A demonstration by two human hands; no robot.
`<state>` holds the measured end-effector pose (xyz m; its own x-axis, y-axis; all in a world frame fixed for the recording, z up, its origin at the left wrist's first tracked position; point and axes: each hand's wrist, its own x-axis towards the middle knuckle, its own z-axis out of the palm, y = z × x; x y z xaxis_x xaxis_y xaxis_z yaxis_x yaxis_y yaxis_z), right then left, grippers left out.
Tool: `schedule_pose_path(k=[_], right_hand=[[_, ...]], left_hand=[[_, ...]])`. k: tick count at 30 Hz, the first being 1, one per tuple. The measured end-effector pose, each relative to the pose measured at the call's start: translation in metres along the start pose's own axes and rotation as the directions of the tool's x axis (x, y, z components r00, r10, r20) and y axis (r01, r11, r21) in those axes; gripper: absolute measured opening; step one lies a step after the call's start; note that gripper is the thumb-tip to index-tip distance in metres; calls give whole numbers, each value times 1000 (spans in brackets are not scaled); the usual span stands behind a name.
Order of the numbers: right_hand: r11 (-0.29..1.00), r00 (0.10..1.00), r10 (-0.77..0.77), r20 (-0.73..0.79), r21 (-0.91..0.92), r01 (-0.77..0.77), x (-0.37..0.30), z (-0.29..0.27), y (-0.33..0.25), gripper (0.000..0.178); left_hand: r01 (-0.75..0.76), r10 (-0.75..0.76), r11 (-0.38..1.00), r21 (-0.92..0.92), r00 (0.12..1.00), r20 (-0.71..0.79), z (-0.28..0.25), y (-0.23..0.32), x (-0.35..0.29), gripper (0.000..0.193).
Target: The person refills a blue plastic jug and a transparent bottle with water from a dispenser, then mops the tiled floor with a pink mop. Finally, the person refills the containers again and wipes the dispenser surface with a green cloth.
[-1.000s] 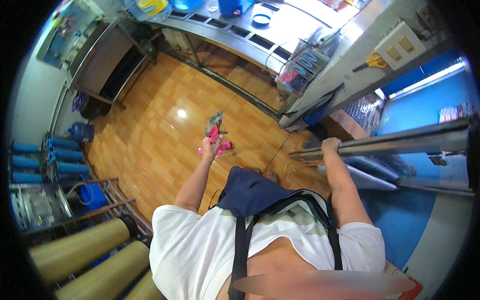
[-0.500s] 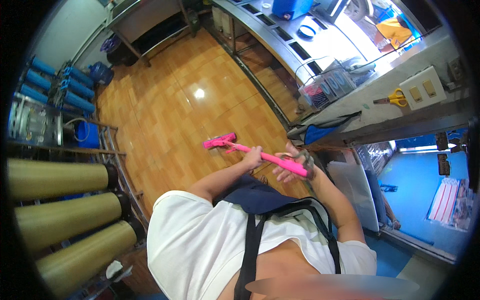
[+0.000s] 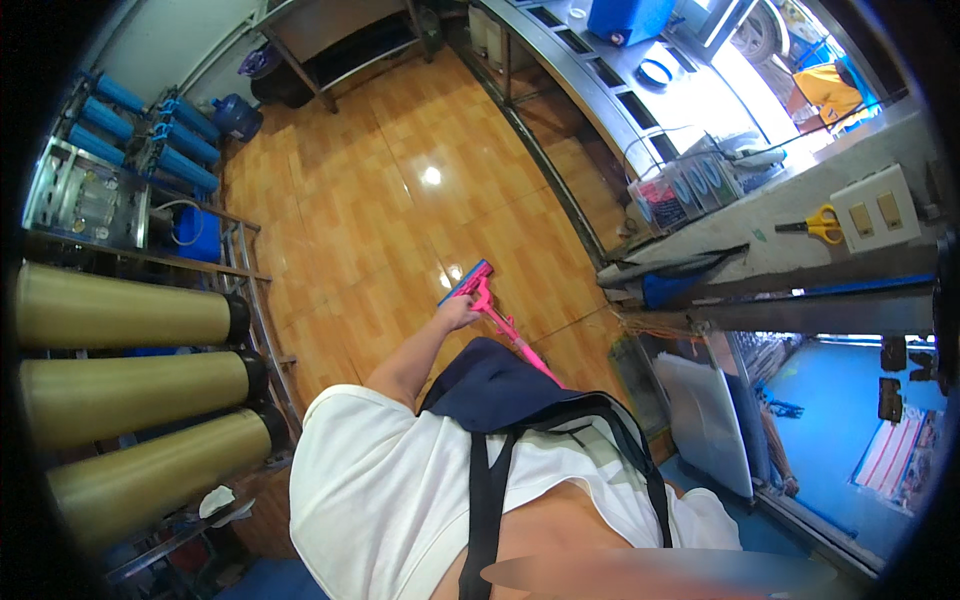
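Pink mop lower, left hand only

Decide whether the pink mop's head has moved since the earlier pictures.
Yes. The pink mop's head was raised; it now sits low over the wooden floor, gripped near the head by the left hand.

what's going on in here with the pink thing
A person in a white shirt stands on a glossy orange tiled floor, with the left hand on a pink long-handled squeegee near its head, which is close to the floor. The right hand is out of view. Scissors lie on the counter.
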<state>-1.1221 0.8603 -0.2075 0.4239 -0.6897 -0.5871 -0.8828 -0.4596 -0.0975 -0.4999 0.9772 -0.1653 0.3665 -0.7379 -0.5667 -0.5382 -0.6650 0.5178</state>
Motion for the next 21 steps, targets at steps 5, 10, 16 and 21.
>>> schedule_pose_path(k=[5,10,16,21], right_hand=[[963,988,101,119,238,-127,86,1,-109,46],[651,924,115,366,675,-348,197,-90,-329,23],[344,946,42,322,884,-316,359,-219,-594,11],[129,938,47,344,929,-347,488,-310,-731,9]], left_hand=[[328,-327,944,-16,932,-156,-33,-111,-50,49],[396,-400,913,-98,916,-18,-31,-211,-107,44],[479,-479,875,-71,878,20,-90,-296,-133,46],[511,-631,700,-499,769,-99,-162,-351,-125,54]])
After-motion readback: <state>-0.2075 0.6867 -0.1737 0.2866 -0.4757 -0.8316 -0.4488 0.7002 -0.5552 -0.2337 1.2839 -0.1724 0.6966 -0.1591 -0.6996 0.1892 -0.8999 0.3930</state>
